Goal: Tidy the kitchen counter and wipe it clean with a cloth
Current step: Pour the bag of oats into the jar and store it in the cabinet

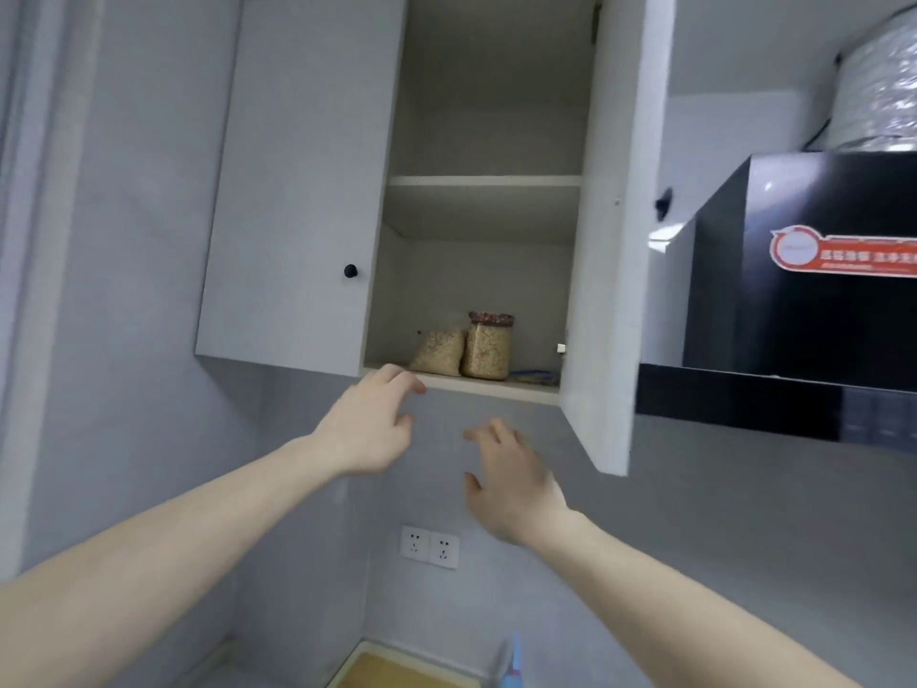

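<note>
Neither grip holds anything. Left hand [369, 424] is raised to the front lip of the wall cabinet [297, 191], fingers loosely spread, tips at or just under the lower shelf [476, 384]; can't tell if they touch. Right hand [511, 481] is lower and just beside it, fingers apart, clear of the cabinet.

Left door shut, black knob [351, 271]. Right door [615, 230] swung open. On the lower shelf: a bag of grain [439, 351] leaning against a clear jar [487, 347] of similar grain with a reddish patterned lid. Something blue and flat lies right of the jar, too blurred to identify. Upper shelf shows nothing.

Twin wall sockets [429, 547] under the cabinet. Black range hood [804, 270] at right with a red sticker [843, 255]; Chinese text, not legible. Foil duct [878, 86] above it.

Progress, my read: mid-tidy, dry goods appear stowed. Worktop [377, 675] barely in frame at the bottom edge, so its state is unknown. No cloth identifiable, so wiping looks not yet begun. Likely left: close the door, finish clearing, wipe.
</note>
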`<state>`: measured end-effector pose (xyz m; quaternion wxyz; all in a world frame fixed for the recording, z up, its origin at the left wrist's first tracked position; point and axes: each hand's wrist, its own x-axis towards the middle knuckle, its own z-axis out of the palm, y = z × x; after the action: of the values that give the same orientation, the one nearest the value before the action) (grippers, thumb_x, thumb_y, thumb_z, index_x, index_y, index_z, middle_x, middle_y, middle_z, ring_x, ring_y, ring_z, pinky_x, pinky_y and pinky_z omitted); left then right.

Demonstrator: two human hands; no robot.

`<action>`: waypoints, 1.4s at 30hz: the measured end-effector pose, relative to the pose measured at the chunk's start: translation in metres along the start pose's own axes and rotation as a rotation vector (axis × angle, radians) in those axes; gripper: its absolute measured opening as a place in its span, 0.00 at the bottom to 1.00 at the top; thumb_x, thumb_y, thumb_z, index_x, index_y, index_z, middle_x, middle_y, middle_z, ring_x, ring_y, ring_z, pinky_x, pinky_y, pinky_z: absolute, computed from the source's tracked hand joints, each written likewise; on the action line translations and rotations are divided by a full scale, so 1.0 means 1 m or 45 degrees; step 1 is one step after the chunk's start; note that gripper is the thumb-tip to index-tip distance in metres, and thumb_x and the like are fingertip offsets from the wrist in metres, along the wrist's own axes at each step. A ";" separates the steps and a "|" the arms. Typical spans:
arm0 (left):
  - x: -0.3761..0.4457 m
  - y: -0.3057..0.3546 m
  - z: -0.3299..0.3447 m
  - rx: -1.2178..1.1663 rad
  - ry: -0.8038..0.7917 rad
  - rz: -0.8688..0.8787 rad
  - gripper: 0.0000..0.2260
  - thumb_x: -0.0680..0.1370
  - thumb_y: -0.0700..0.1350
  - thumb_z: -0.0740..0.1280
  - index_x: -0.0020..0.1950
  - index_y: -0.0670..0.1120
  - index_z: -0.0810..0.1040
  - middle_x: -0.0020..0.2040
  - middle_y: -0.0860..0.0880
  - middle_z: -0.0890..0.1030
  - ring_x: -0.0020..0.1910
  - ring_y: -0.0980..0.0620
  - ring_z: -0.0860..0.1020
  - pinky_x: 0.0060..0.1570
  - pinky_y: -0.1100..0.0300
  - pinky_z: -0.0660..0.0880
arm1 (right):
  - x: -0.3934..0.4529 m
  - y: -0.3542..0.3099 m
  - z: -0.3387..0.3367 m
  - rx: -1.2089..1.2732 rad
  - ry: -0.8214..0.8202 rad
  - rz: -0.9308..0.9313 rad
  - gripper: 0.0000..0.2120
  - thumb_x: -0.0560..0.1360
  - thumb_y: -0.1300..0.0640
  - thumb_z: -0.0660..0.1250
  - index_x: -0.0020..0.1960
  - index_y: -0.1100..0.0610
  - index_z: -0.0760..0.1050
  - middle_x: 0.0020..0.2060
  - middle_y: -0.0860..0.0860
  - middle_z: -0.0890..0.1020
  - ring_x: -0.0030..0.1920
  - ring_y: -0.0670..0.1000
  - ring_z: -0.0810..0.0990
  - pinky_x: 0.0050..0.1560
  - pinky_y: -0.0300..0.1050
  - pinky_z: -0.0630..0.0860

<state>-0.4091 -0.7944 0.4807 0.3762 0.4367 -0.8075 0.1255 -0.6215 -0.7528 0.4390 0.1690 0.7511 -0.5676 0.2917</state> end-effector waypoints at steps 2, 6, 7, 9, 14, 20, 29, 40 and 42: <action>-0.025 0.033 -0.012 -0.060 0.053 0.056 0.18 0.75 0.48 0.61 0.65 0.51 0.73 0.66 0.53 0.72 0.67 0.48 0.72 0.67 0.47 0.70 | -0.040 0.004 -0.021 0.010 -0.015 -0.015 0.22 0.78 0.53 0.62 0.72 0.50 0.66 0.69 0.46 0.68 0.68 0.53 0.68 0.58 0.48 0.74; -0.064 0.097 -0.037 -0.252 0.205 0.119 0.12 0.79 0.48 0.65 0.63 0.52 0.73 0.63 0.57 0.72 0.64 0.55 0.73 0.65 0.53 0.71 | -0.100 0.021 -0.057 -0.001 -0.023 0.010 0.22 0.77 0.53 0.62 0.70 0.50 0.68 0.68 0.46 0.67 0.65 0.53 0.69 0.54 0.48 0.73; -0.071 0.114 -0.044 -0.296 0.231 0.119 0.12 0.80 0.49 0.66 0.64 0.53 0.73 0.63 0.58 0.72 0.63 0.57 0.73 0.63 0.53 0.72 | -0.113 0.026 -0.067 0.005 -0.019 0.033 0.21 0.77 0.52 0.62 0.70 0.49 0.68 0.67 0.45 0.67 0.64 0.52 0.70 0.53 0.48 0.73; -0.080 0.142 -0.058 -0.373 0.275 0.117 0.13 0.80 0.52 0.66 0.64 0.53 0.73 0.63 0.59 0.72 0.63 0.59 0.73 0.61 0.53 0.74 | -0.131 0.036 -0.084 0.045 0.004 0.081 0.19 0.77 0.51 0.63 0.68 0.48 0.69 0.66 0.43 0.68 0.64 0.50 0.70 0.52 0.47 0.73; -0.082 0.192 -0.083 -0.491 0.370 0.121 0.18 0.78 0.56 0.68 0.65 0.53 0.71 0.61 0.58 0.73 0.61 0.58 0.74 0.63 0.53 0.74 | -0.158 0.056 -0.123 0.145 0.109 0.189 0.18 0.77 0.51 0.65 0.67 0.48 0.70 0.66 0.42 0.69 0.60 0.48 0.74 0.55 0.49 0.75; -0.072 0.228 -0.083 -0.379 0.443 0.166 0.31 0.74 0.60 0.71 0.72 0.55 0.63 0.67 0.58 0.70 0.64 0.56 0.74 0.60 0.53 0.74 | -0.162 0.069 -0.150 0.221 0.275 0.227 0.22 0.76 0.52 0.66 0.69 0.45 0.66 0.67 0.40 0.67 0.61 0.46 0.74 0.54 0.51 0.78; -0.055 0.213 -0.057 -0.235 0.535 0.223 0.34 0.77 0.48 0.68 0.80 0.54 0.58 0.68 0.56 0.66 0.34 0.52 0.74 0.39 0.48 0.78 | -0.144 0.076 -0.148 0.279 0.436 0.158 0.26 0.75 0.55 0.68 0.71 0.44 0.64 0.67 0.39 0.65 0.61 0.44 0.73 0.53 0.50 0.77; -0.052 0.101 -0.054 -0.287 0.701 0.101 0.34 0.78 0.43 0.68 0.81 0.53 0.59 0.69 0.54 0.71 0.40 0.56 0.70 0.48 0.51 0.78 | -0.072 0.053 -0.110 0.252 0.433 -0.021 0.31 0.76 0.55 0.67 0.76 0.45 0.61 0.76 0.39 0.60 0.75 0.43 0.62 0.64 0.40 0.65; -0.047 0.071 -0.055 -0.267 0.695 0.046 0.34 0.78 0.42 0.68 0.82 0.53 0.58 0.68 0.53 0.73 0.38 0.56 0.71 0.52 0.50 0.76 | -0.056 0.049 -0.099 0.245 0.410 -0.036 0.32 0.76 0.55 0.67 0.77 0.44 0.60 0.77 0.39 0.59 0.76 0.44 0.60 0.65 0.40 0.64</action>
<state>-0.4229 -0.6948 0.4932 0.6203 0.3312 -0.6926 0.1609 -0.7028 -0.6677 0.4766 0.1891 0.7154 -0.4922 0.4585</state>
